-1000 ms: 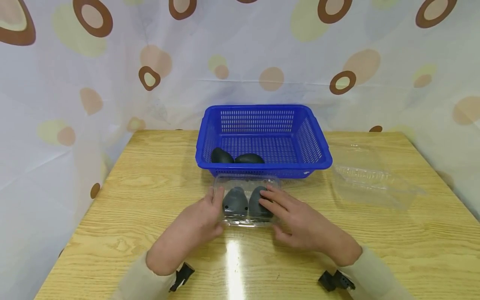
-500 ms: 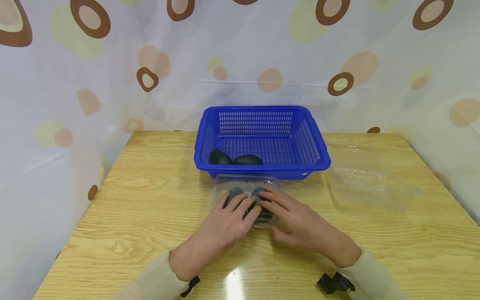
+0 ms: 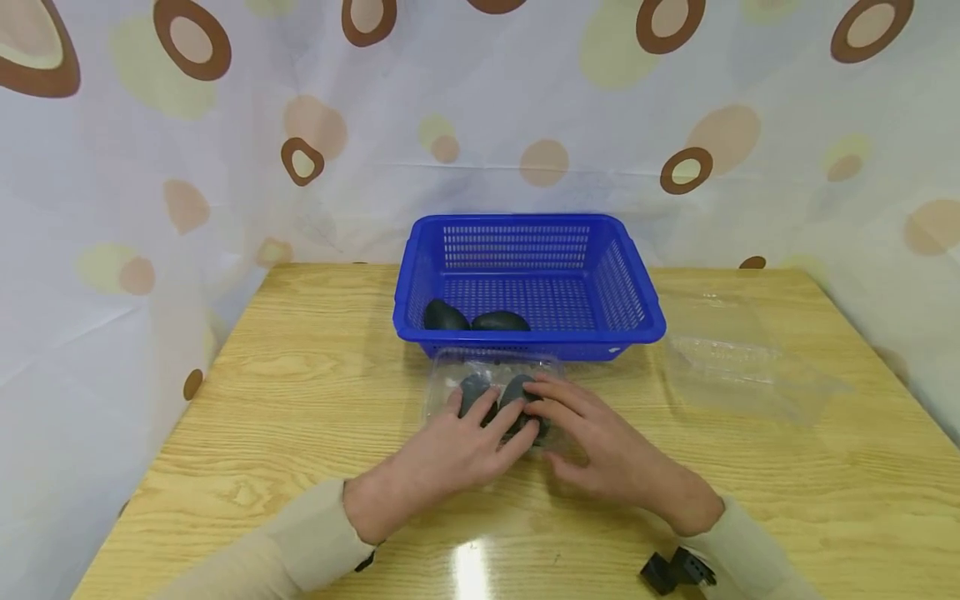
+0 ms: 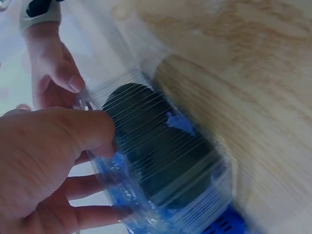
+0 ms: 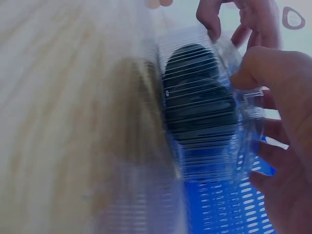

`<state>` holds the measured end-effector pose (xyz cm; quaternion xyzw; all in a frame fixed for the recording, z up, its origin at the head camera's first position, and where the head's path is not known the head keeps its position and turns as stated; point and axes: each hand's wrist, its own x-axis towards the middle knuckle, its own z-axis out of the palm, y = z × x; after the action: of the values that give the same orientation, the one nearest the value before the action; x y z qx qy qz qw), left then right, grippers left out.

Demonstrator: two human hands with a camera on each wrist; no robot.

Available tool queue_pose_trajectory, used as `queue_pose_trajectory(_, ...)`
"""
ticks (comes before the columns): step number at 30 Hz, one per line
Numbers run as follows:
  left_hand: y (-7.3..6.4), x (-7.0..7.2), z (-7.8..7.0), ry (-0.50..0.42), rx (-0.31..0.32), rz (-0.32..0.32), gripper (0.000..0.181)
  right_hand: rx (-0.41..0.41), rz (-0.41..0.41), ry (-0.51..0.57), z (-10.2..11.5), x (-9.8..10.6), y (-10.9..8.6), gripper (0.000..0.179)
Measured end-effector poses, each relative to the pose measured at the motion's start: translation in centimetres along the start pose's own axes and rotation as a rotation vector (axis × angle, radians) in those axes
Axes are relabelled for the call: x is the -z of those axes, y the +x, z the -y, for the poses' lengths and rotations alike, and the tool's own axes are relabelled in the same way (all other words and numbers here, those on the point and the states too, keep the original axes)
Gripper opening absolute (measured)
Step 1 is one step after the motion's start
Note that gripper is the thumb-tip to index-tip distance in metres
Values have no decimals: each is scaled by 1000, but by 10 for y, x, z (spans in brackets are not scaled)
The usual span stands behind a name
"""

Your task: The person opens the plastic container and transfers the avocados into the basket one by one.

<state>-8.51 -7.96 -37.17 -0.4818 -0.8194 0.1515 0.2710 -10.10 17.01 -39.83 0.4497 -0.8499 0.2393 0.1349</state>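
Your left hand (image 3: 468,446) lies with spread fingers over the top of a clear box (image 3: 495,365), its thumb at the near rim; your right hand (image 3: 592,433) rests its loosely bent, parted fingers on the right part of that top, its thumb also low on the near side. Neither has the box clasped. Inside, a dark left fruit (image 3: 476,395) and a dark right fruit (image 3: 517,388) sit side by side, partly hidden by your fingers. The box is on the table (image 3: 300,417), just on the near side of a blue basket (image 3: 531,336); you cannot tell whether they touch. Two more dark fruits (image 3: 446,316) lie in the basket's near left part. Well to the right stands a second box (image 3: 720,367), clear and open. Beyond the table's far edge hangs a spotted cloth (image 3: 480,100).
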Motion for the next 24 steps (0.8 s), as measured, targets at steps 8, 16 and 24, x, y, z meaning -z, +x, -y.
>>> queue_pose_trajectory(8, -1, -4, 1, -60, -12, -53, 7, -306, -17, 199, 4, -2, -12, 73)
queue_pose_trajectory(16, -3, -4, 5, -65, -15, -108, 8, -466, -76, 446, 10, -4, -15, 73)
queue_pose_trajectory(24, -5, -8, 3, -116, 33, -187, 11, -580, -110, 634, 13, -3, -17, 74)
